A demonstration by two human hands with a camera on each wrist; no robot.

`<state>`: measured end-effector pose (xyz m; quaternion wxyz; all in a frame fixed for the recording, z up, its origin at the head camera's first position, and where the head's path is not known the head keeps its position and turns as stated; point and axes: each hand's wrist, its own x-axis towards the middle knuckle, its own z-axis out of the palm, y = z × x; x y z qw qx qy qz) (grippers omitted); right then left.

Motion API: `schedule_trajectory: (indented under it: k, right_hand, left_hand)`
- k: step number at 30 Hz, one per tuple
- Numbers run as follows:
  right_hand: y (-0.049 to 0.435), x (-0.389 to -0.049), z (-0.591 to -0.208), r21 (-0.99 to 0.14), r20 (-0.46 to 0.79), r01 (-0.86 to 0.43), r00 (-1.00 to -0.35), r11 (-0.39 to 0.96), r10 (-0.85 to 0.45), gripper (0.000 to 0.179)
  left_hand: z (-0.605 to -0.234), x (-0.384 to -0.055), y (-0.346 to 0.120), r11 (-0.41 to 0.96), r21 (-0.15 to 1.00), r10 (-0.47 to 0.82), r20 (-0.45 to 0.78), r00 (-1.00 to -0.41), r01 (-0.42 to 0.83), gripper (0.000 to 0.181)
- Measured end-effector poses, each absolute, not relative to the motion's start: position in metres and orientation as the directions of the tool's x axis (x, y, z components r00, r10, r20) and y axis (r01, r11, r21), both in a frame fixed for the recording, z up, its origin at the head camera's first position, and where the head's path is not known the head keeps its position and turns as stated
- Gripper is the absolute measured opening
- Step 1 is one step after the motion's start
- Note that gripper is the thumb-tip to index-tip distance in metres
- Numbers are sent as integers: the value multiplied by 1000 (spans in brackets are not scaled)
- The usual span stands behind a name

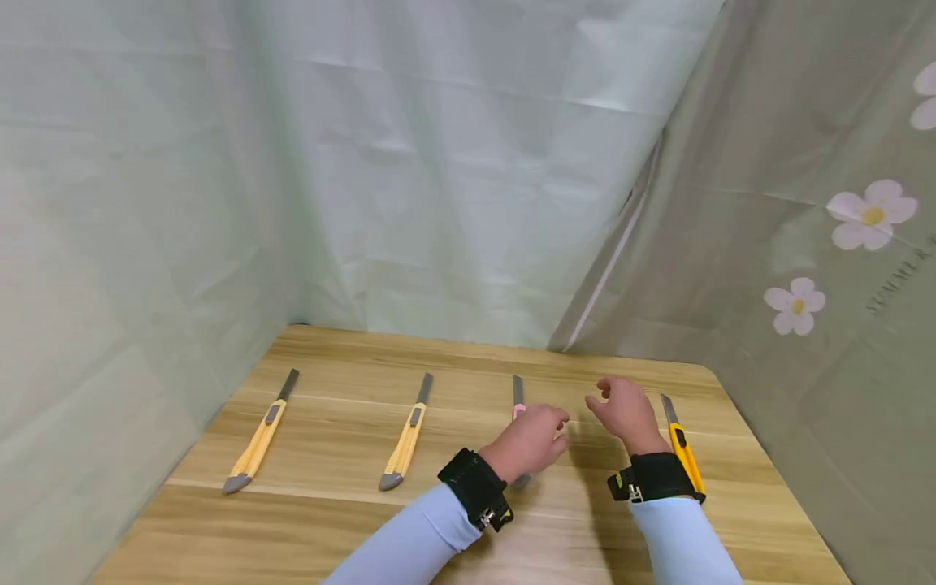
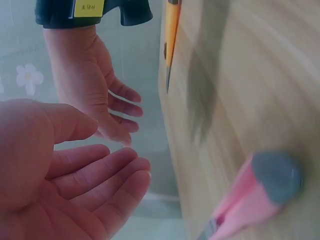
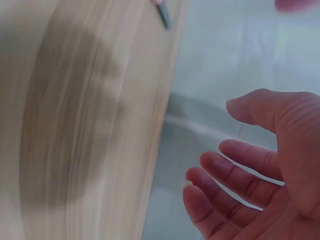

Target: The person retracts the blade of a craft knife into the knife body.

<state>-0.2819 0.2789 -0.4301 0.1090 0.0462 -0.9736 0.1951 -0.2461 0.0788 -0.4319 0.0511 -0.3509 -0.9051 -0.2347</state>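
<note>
In the head view my left hand is held over a pink utility knife, hiding much of its handle. That knife's pink body and grey end show below the hand in the left wrist view. My right hand hovers left of an orange-yellow utility knife, whose lower part is partly behind the wrist. Nothing lies in either hand; the fingers are loosely bent, palms facing each other. Two pale yellow utility knives, one in the middle and one at far left, lie with grey blades pointing away.
The wooden table carries all the knives, spaced in a row. Pale curtains hang behind its far edge and along the left. On the right hangs a grey-green curtain with white flowers. Black bands with cameras circle both wrists.
</note>
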Motion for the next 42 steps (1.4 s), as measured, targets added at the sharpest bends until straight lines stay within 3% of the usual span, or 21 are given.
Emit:
schedule_trajectory:
  k: [20,24,32,42]
  right_hand:
    - [397,-262,-449,-369,96,155,-974,917,203,38]
    - [405,-260,-457,-350,46,203,-971,914,233,46]
    - [411,-257,-465,-363,-61,280,-959,889,277,37]
    - [406,-264,-464,-363,-80,344,-937,866,339,35]
  left_hand:
    - [-445,-228,109,610,425,637,238,-733,669,24]
    - [-447,-225,108,615,441,631,221,-743,654,24]
    - [-454,-225,108,628,444,628,198,-753,640,25]
    - [-459,-223,105,619,466,628,190,-755,632,27]
